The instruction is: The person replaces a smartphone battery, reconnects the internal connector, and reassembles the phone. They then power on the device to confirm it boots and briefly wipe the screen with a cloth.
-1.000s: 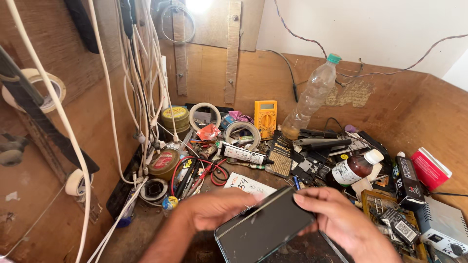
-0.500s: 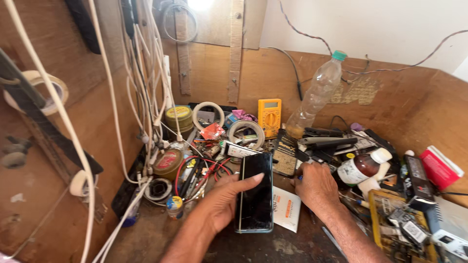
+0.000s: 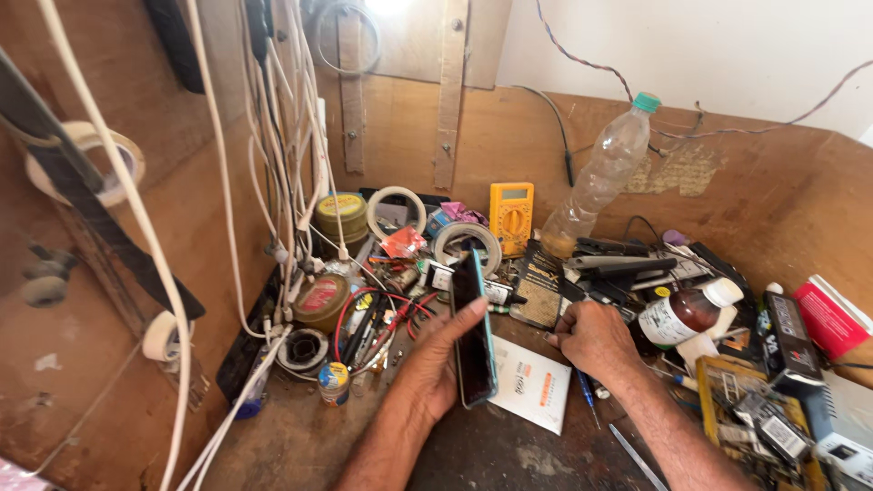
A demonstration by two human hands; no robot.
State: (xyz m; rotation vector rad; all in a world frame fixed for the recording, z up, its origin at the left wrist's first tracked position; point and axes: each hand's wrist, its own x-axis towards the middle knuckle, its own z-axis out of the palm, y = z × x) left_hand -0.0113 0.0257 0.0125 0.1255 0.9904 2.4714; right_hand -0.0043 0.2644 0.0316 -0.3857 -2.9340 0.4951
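My left hand (image 3: 435,364) holds a dark smartphone (image 3: 473,327) on edge above the bench, thumb along its side. My right hand (image 3: 593,338) is curled, knuckles up, among small tools just right of the phone; what its fingers touch is hidden. A white paper card (image 3: 535,384) with orange print lies under the phone and between both hands. A blue-handled screwdriver (image 3: 587,393) lies beside my right wrist.
A yellow multimeter (image 3: 512,215), a tilted plastic bottle (image 3: 605,177), tape rolls (image 3: 396,209), round tins (image 3: 320,300) and red leads crowd the back. A brown medicine bottle (image 3: 682,316), a red box (image 3: 829,318) and circuit boards (image 3: 755,409) lie right. White cables (image 3: 282,164) hang left.
The phone, held flat in both hands a second ago, now stands on edge in my left hand alone. My right hand let go and moved right into the tools.
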